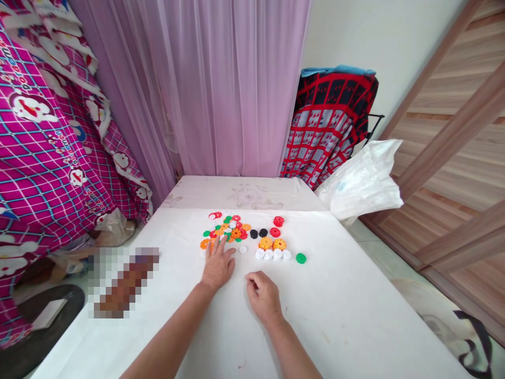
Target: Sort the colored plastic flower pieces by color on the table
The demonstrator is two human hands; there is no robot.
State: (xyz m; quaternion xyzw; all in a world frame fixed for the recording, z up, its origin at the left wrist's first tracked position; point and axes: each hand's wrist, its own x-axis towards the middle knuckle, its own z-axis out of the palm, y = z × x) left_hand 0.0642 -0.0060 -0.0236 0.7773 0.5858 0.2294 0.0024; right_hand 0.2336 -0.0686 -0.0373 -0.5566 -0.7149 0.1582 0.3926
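Nearest the camera: two bare forearms (168, 331), stretched over a white-covered table (347, 321). Left hand (218, 267) laid palm down, fingers spread, tips at the near edge of a mixed heap of scalloped discs (235, 233); whether any piece is gripped there cannot be told. Right hand (265, 296) held short of the pieces, fingers curled in, thumb drawn to forefinger; nothing is seen in it, though a small piece could be hidden.

Lone white disc (242, 250) just beyond the left thumb. To the right, pieces set by colour: black discs (263, 232) beside the heap, red discs (275, 232), orange discs (279, 244), a white row (278, 254) just below the orange, one green disc (301, 258) set apart.

Handling, as judged: overlapped pieces are best slid apart flat, under light fingertips, before any is lifted; hard pressing would likely drag neighbours along. Rims should be pinched, not faces. White row could easily be nudged by a passing wrist.
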